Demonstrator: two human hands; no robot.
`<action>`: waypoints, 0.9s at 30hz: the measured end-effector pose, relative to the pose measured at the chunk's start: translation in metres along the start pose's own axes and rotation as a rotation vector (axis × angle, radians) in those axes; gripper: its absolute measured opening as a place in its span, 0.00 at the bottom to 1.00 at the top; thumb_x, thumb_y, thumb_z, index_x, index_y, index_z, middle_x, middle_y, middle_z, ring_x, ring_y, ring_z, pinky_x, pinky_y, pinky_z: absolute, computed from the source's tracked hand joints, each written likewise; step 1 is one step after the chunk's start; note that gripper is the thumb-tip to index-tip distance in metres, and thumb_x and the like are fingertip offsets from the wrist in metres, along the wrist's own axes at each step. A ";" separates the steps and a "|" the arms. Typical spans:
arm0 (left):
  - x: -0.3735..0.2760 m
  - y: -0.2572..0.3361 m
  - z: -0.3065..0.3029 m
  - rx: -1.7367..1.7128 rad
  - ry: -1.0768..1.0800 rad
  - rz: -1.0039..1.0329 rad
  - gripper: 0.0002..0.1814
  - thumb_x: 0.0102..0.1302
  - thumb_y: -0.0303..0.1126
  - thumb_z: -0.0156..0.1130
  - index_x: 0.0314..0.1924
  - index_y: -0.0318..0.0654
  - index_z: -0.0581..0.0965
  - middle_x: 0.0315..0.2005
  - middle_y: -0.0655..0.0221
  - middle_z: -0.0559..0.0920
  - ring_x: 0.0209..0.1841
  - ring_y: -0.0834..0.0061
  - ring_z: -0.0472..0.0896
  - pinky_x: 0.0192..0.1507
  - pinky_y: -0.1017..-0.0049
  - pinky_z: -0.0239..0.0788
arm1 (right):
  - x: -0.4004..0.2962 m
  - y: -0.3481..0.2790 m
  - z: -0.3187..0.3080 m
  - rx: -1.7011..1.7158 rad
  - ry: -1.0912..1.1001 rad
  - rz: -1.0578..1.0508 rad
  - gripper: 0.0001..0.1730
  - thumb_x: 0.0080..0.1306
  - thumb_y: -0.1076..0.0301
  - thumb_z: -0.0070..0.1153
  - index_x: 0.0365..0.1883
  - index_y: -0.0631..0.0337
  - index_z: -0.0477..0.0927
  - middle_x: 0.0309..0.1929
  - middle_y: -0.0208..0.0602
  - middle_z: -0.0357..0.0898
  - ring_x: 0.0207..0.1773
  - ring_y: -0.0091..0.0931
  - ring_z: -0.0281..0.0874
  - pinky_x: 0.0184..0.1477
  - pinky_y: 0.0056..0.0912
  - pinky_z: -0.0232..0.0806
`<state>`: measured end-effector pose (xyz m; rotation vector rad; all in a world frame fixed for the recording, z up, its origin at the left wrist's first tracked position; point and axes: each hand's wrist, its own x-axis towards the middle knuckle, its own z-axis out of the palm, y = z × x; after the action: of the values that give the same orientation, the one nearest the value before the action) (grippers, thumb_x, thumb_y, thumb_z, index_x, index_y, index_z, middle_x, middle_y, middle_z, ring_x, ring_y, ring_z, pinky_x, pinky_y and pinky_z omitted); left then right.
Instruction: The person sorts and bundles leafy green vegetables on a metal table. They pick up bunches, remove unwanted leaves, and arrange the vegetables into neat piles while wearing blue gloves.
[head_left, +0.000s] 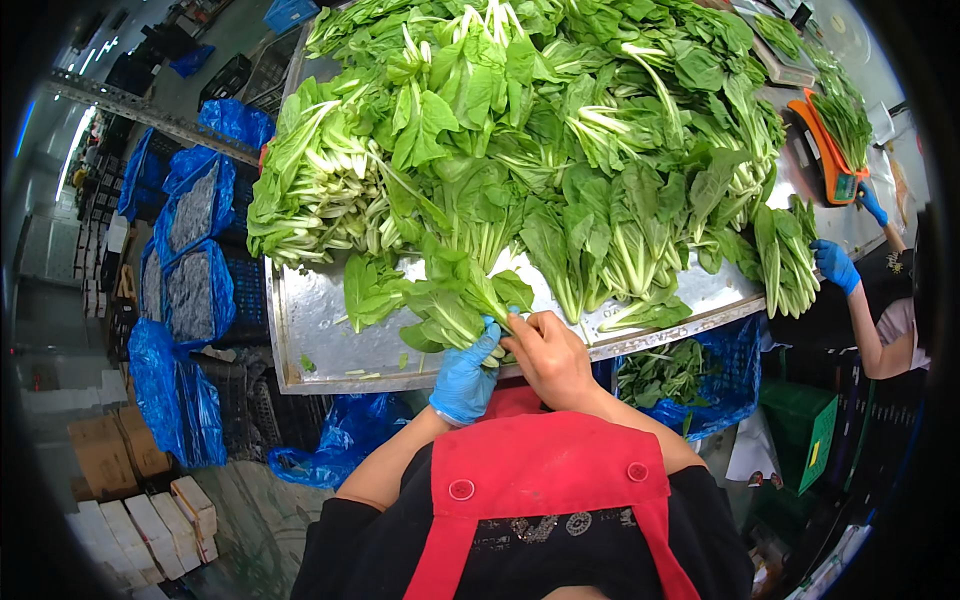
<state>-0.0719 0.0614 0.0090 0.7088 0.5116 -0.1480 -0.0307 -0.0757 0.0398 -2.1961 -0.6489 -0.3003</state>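
Note:
My left hand (466, 377), in a blue glove, grips the stem end of a small bunch of leafy greens (457, 296) just over the table's front edge. My bare right hand (551, 358) pinches a stalk of that same bunch between thumb and fingers. Right beyond them, a large heap of pale-stemmed leafy greens (480, 97) covers much of the metal table (315, 330). At the heap's left, a stack of greens (330, 187) lies with its cut stems facing me. A few loose leaves (371, 291) rest left of my hands.
Below the table's right front edge stands a blue-lined crate (739, 382) with leaves inside. At right, a co-worker's gloved hand (836, 266) holds greens; the other is by an orange scale (825, 154). Blue-lined crates (199, 289) line the left, above white boxes (142, 532).

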 end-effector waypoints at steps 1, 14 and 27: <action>0.001 0.001 0.002 -0.004 -0.013 -0.019 0.15 0.64 0.26 0.51 0.50 0.36 0.69 0.45 0.67 0.75 0.46 0.75 0.74 0.49 0.76 0.67 | -0.001 -0.002 -0.002 0.043 0.002 0.009 0.17 0.50 0.71 0.63 0.39 0.62 0.76 0.26 0.36 0.70 0.25 0.32 0.71 0.25 0.30 0.65; 0.004 0.003 -0.013 0.557 0.120 0.169 0.12 0.58 0.23 0.55 0.43 0.34 0.72 0.36 0.69 0.78 0.38 0.80 0.76 0.37 0.79 0.70 | -0.017 0.027 -0.016 0.089 -0.157 0.292 0.16 0.55 0.59 0.59 0.19 0.62 0.75 0.20 0.37 0.72 0.22 0.31 0.70 0.25 0.30 0.63; -0.004 0.040 -0.002 0.340 -0.037 0.185 0.16 0.63 0.26 0.49 0.52 0.35 0.66 0.43 0.59 0.76 0.42 0.68 0.77 0.41 0.71 0.71 | 0.003 0.046 -0.042 0.560 -0.016 0.731 0.14 0.61 0.65 0.52 0.21 0.66 0.73 0.16 0.31 0.68 0.17 0.20 0.65 0.20 0.21 0.57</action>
<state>-0.0644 0.0925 0.0327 1.0788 0.3859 -0.0749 -0.0029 -0.1317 0.0392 -1.7387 0.0936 0.2563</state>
